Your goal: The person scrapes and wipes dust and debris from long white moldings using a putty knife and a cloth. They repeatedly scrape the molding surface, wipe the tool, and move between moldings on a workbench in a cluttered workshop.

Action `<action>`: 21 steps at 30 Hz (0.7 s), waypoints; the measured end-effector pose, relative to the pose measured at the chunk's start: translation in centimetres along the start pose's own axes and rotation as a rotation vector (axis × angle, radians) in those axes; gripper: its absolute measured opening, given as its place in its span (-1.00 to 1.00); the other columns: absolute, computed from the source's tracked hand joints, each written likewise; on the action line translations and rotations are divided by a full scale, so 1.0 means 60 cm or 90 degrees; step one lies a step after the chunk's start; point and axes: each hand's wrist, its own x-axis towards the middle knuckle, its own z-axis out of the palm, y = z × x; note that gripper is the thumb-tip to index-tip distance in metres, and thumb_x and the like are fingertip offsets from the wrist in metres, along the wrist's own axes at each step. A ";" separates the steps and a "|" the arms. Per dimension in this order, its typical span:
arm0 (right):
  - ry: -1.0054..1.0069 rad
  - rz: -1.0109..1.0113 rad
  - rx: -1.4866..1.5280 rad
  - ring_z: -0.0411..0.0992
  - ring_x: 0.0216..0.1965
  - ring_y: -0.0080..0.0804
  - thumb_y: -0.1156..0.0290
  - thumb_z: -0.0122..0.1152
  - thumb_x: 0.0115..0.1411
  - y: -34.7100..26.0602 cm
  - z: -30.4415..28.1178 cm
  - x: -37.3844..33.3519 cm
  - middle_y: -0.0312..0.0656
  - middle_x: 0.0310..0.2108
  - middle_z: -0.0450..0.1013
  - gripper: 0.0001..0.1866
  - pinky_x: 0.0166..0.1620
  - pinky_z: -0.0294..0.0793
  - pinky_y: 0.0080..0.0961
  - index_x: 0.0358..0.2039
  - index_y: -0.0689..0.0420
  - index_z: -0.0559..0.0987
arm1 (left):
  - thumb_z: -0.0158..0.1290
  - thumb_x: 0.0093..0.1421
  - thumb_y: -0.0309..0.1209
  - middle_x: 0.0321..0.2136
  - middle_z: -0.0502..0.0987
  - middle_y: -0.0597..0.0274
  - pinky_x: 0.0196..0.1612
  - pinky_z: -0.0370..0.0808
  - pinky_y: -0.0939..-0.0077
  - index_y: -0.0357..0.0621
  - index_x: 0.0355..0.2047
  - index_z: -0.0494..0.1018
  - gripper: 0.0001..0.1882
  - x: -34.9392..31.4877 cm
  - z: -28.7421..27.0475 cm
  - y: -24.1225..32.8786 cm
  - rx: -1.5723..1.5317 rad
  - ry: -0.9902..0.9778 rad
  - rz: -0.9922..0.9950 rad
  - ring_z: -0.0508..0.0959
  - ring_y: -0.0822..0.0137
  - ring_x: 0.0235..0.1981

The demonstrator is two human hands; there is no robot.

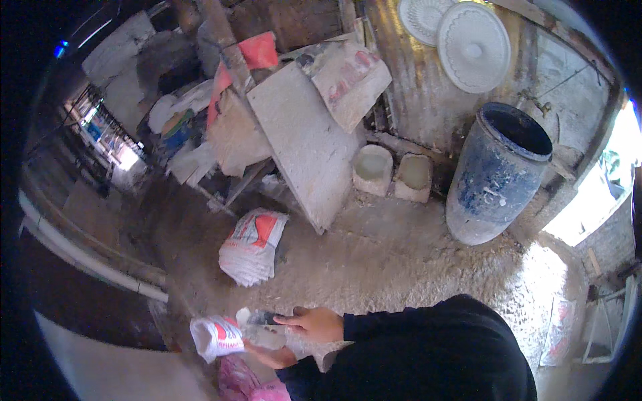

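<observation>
My right hand (317, 324) is curled around a dark flat tool (266, 318), one finger laid along it. My left hand (271, 355) touches the right side of a white-and-red bag (217, 339); the inner side of its fingers is hidden, so I cannot tell how firmly it pinches.

In my judgement, the bag could tip or fold, because I see contact only at one side. Also the white lump (243, 315) at the tool's tip could drop to the floor (321, 267) if the wrist turns.

The bag lies to the left of both hands, just beside the tool's end. Nearer is a pink bag (237, 379); farther, a pile of white sacks (251, 250); far right, a blue barrel (495, 184).
</observation>
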 end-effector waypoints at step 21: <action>0.118 0.132 -0.096 0.41 -0.31 -0.02 0.19 -0.08 0.22 0.050 0.114 0.546 0.02 -0.33 0.37 -0.48 -0.30 0.40 -0.22 0.22 -0.29 0.17 | 0.05 0.09 -0.14 -0.05 0.33 -0.07 0.00 0.35 0.15 -0.28 0.02 0.23 -0.41 0.600 0.118 -0.003 -0.089 -0.202 -0.135 0.38 0.05 -0.04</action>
